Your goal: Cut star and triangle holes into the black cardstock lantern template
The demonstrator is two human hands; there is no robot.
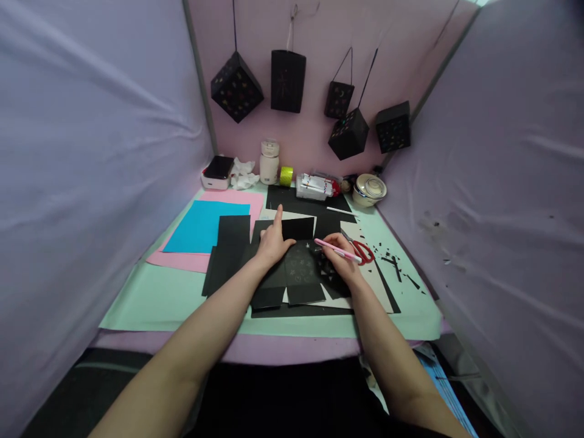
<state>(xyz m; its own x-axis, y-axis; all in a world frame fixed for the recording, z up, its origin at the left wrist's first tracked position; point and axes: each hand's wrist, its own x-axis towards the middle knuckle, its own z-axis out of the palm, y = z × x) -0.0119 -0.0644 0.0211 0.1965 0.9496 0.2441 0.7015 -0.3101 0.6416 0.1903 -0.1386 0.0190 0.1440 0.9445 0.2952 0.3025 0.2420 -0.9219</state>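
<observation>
My left hand [272, 243] lies on black cut cardstock [269, 277], pressing it down, with thumb and index finger stretched apart. In my right hand [340, 261] is a pink and white pen-shaped tool [335, 248], held in closed fingers over the card's right part. Its working tip cannot be made out clearly. Star outlines mark the card's middle panel [302, 267], and one small star shows light near the top. Triangular light openings show in the black panel beside my right hand. Red-handled scissors [364, 252] lie just right of that hand, partly covered by it.
Black paper scraps [396, 267] litter the right side. Blue [196, 225] and pink sheets [177, 261] lie left. Along the back stand a white bottle [269, 163], yellow tape [286, 176], a plastic case [314, 186] and a lidded bowl [369, 190]. Black box lanterns [237, 88] hang above.
</observation>
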